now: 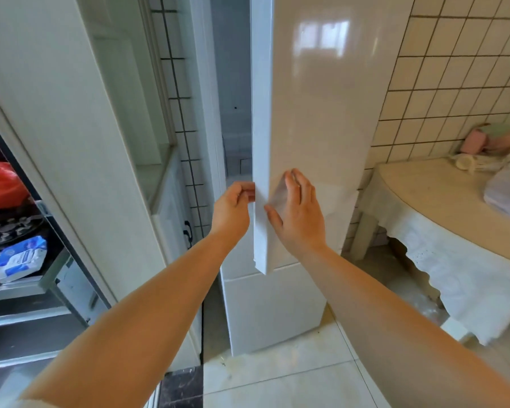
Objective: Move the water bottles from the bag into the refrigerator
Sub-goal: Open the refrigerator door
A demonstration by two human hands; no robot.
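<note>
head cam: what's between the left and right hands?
The edge of the refrigerator door, slightly ajar. The left hand curls its fingers round that edge from the gap side; the right hand lies open against the door's front. Head view.

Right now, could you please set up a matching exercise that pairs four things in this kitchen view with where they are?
Things:
1. left hand
2. right hand
3. red plastic bag
4. blue-and-white packet

Places:
A. flat against the glossy front of the refrigerator door
B. on the open cupboard's lower shelf, far left
C. curled round the door's white edge
D. upper part of the open cupboard, far left

Pairs: 1-C, 2-A, 3-D, 4-B
</note>
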